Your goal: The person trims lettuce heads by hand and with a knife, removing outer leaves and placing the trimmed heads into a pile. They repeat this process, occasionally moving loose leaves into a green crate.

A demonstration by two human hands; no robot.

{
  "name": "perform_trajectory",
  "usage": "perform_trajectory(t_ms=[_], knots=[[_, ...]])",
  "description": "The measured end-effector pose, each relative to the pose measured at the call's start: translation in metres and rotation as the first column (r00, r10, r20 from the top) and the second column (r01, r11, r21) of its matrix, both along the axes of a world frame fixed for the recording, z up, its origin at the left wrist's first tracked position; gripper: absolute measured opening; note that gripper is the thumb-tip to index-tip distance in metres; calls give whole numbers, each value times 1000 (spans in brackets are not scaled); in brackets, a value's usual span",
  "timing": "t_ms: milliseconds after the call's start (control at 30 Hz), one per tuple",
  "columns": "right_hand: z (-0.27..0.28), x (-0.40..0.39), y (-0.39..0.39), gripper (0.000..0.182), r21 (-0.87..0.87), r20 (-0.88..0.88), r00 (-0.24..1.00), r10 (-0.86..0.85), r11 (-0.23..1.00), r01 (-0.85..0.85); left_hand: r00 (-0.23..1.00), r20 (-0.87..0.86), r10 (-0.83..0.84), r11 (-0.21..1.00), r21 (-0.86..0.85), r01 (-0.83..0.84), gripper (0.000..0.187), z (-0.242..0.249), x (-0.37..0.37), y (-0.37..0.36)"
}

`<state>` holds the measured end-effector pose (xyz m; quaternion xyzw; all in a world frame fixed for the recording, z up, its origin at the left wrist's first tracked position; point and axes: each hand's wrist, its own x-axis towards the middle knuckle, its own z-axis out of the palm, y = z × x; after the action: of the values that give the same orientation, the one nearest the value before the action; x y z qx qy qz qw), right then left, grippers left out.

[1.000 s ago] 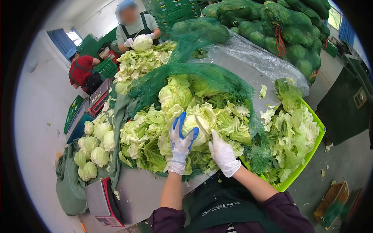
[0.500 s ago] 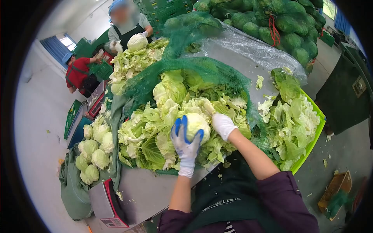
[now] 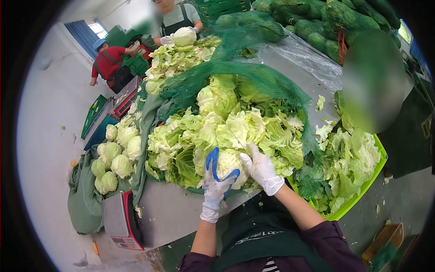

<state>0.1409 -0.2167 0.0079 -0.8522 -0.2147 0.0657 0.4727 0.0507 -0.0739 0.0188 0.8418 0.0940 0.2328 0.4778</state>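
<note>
A pale cabbage head (image 3: pixel 230 164) lies at the near edge of a pile of loose green leaves (image 3: pixel 186 136). My left hand (image 3: pixel 216 179), in a white glove with blue fingertips, holds its left and near side with the fingers spread around it. On the right side of the same head rests my right hand (image 3: pixel 262 167), in a thin white glove, fingers apart and partly extended. Green netting (image 3: pixel 272 84) surrounds the leaves at the back and right.
Trimmed cabbages (image 3: pixel 121 166) sit on green cloth at left, beside a red-edged scale (image 3: pixel 121 220). A lime crate (image 3: pixel 362 199) of leaves stands at right. Two people work at the back left; netted cabbages (image 3: pixel 312 27) lie behind.
The view has shifted, so the scene sits differently in the frame. My right hand has opened from a closer grip and its fingers now extend beside the cabbage. My left hand stays on it.
</note>
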Motion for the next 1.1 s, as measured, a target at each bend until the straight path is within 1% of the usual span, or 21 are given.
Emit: perform_trajectory(t_ms=[67, 133, 200, 233, 267, 333, 367, 400, 433, 467, 533, 600, 667, 700, 767, 800, 867, 933, 1000, 1067, 1100], knots=[[13, 0, -7, 69, -7, 114, 989, 96, 995, -96, 999, 5, -46, 991, 126, 45, 83, -2, -6, 2], [14, 4, -4, 59, -114, 111, 988, 109, 989, -96, 994, 69, -90, 978, 196, 75, 87, -12, -9, 5], [5, 17, 1, 43, 140, 45, 970, 238, 960, -242, 997, 27, -69, 980, 186, 62, 90, -11, -9, -2], [2, 20, 2, 35, 89, -79, 979, 186, 980, -179, 994, 55, -90, 983, 164, 80, 93, -21, -9, 2], [-2, 31, 3, 35, 87, -78, 979, 189, 979, -182, 995, 57, -87, 984, 162, 77, 93, -25, -10, 4], [-21, 53, 3, 31, -144, 36, 999, 7, 990, -1, 990, 101, -102, 981, 176, 83, 98, -27, -13, 10], [-27, 58, -3, 30, -163, 90, 996, 3, 987, 12, 989, 112, -99, 980, 182, 77, 98, -27, -11, 13], [-28, 58, -8, 30, -180, 142, 990, 1, 983, 25, 991, 75, -109, 987, 127, 99, 101, -28, -12, 15], [-32, 50, -13, 39, -34, 298, 954, 45, 999, -37, 993, 33, -117, 991, 65, 115, 104, -30, -13, 16], [-18, 36, -18, 39, -38, 293, 955, 53, 998, -44, 994, 29, -110, 992, 60, 108, 104, -29, -13, 16], [21, 8, -27, 58, -224, 144, 969, 201, 960, -166, 985, 85, -152, 929, -327, 172, 109, -27, -8, 16], [30, -6, -27, 63, -286, 98, 957, 272, 929, -235, 984, 105, -146, 890, -420, 177, 107, -12, -4, 8], [31, -12, -22, 70, -337, 44, 941, 334, 892, -301, 974, 171, -152, 657, -718, 229, 104, 16, -4, -8], [28, -13, -18, 69, -344, 76, 939, 334, 893, -290, 983, 143, -115, 814, -554, 175, 101, 8, -1, -6], [16, -9, -12, 63, -296, 249, 920, 304, 928, -226, 983, 160, -89, 764, -622, 170, 100, 5, 3, -9], [9, -4, -7, 63, -297, 253, 917, 308, 927, -229, 983, 174, -58, 709, -686, 163, 100, 5, 4, -9], [8, 1, 3, 56, -304, 280, 928, 247, 939, -159, 988, 149, -47, 769, -626, 131, 99, 5, 4, -9], [19, 12, 11, 50, -307, 200, 959, 198, 943, -131, 992, 126, -33, 823, -559, 99, 98, 1, 3, -7], [20, 31, 17, 49, -290, 134, 987, 89, 956, -47, 989, 140, -38, 938, -336, 83, 99, -16, -1, -6], [21, 43, 13, 55, -344, 77, 989, 128, 934, -94, 992, 118, -50, 928, -362, 89, 101, -29, -8, 0], [24, 39, 11, 60, -257, 112, 971, 213, 950, -179, 993, 105, -52, 966, -248, 77, 103, -32, -9, 3]])
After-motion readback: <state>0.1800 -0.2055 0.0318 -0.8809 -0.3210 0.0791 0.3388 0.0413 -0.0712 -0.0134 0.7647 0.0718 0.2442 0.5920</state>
